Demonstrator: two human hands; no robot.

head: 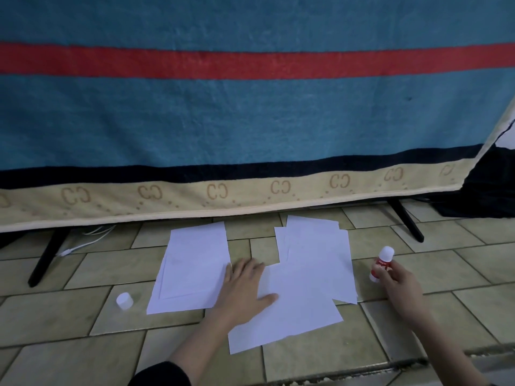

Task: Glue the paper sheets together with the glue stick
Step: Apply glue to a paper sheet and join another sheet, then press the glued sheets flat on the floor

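The fingers of the left hand are lying straight and flat, pressing down on the left edge of a white paper sheet that is sitting tilted on the beige tiled floor, nearest the person. The right hand is gripping the white glue stick with a red label, its fingers curled round the lower part of the tube while the tube is standing tilted to the right of the papers. A second white sheet is lying just left of the left hand, and a loose stack of white sheets is lying behind the pressed sheet, overlapping it. The small white cap is resting on the floor left of the papers. Behind everything a blue blanket with a red stripe and beige border is hanging over black legs.
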